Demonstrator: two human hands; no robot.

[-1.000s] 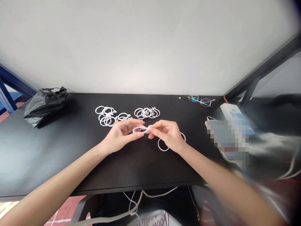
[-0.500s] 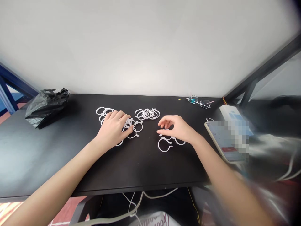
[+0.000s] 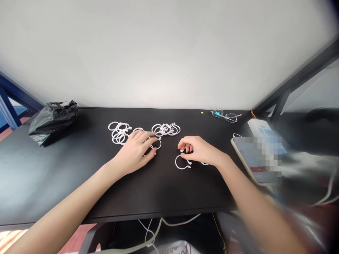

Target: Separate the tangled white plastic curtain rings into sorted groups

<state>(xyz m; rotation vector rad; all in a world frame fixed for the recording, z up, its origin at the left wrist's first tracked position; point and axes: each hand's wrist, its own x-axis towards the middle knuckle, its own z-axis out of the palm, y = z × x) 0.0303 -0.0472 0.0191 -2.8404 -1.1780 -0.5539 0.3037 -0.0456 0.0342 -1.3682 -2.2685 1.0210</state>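
Note:
My left hand (image 3: pixel 137 148) rests palm down over a spread of white plastic rings (image 3: pixel 156 144), its fingers apart, covering part of them. Each ring has a gap with small clasp ends. Further left lies a cluster of overlapping white rings (image 3: pixel 119 134). Another bunch of rings (image 3: pixel 165 129) sits just beyond my left fingertips. My right hand (image 3: pixel 197 150) hovers low over a few more rings, fingers curled and thumb apart from them. Its thumb tip meets the top of one white ring (image 3: pixel 176 162); a clasp end shows between thumb and fingers. Other rings are partly hidden beneath this hand.
A black plastic bag (image 3: pixel 53 121) stands at the left on the black table (image 3: pixel 137 194). Eyeglasses (image 3: pixel 225 115) lie near the wall at the back right. A phone (image 3: pixel 247 158), a white box (image 3: pixel 261 127) and clear plastic wrap (image 3: pixel 304 165) are at the right.
My left hand has slid right, uncovering the left cluster of rings. My right hand has come nearer and lower, its thumb now at a ring, which has shifted slightly left.

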